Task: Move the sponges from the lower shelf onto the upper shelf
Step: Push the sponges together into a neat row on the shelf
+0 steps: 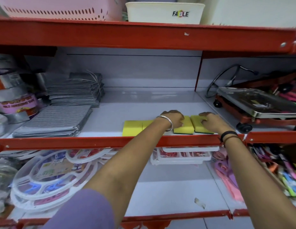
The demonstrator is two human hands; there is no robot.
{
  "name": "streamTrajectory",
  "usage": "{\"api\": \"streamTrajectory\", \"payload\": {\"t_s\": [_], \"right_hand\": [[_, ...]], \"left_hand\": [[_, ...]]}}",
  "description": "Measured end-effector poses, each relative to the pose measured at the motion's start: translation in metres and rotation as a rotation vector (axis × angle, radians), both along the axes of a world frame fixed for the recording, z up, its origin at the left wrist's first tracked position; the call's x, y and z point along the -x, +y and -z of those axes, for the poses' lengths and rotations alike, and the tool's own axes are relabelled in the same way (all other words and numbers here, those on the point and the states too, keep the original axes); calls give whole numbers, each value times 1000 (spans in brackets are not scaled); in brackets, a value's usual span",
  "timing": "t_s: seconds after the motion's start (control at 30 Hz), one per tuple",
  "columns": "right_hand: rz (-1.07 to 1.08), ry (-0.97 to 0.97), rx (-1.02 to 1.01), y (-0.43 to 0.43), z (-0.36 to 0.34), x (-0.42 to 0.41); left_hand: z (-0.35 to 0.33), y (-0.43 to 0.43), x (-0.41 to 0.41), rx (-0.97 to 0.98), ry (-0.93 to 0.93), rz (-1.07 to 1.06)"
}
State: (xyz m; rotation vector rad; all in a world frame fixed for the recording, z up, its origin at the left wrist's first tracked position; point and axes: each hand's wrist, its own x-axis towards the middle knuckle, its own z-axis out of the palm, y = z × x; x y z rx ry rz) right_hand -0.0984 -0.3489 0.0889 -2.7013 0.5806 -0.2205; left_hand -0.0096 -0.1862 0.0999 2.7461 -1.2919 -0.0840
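Yellow sponges with dark green undersides lie in a row near the front edge of the upper shelf (pixel 144 103). My left hand (pixel 173 119) rests on one sponge (pixel 185 127), fingers curled over its top. My right hand (pixel 210 120) presses on the sponge (pixel 197 125) beside it at the right. Two more yellow sponges (pixel 133 128) lie flat to the left, partly behind my left forearm. The lower shelf (pixel 168 187) below my arms shows no sponge.
Stacks of grey cloths (pixel 58 119) and tape rolls (pixel 18 103) fill the upper shelf's left. A metal tray on a red wheeled frame (pixel 256 104) stands at the right. Round plastic racks (pixel 49 176) and white trays (pixel 182 156) sit on the lower shelf. Baskets (pixel 163 12) stand above.
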Motion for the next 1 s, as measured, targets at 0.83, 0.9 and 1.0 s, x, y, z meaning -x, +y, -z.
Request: {"api": "streamTrajectory", "payload": {"t_s": [0.83, 0.9, 1.0], "right_hand": [[-277, -20, 34, 74, 4, 7], [-287, -1, 18, 79, 8, 4], [-289, 16, -37, 80, 13, 0]], "left_hand": [[6, 127, 9, 173, -9, -239], [13, 132, 11, 193, 42, -246], [18, 131, 19, 231, 63, -255]]}}
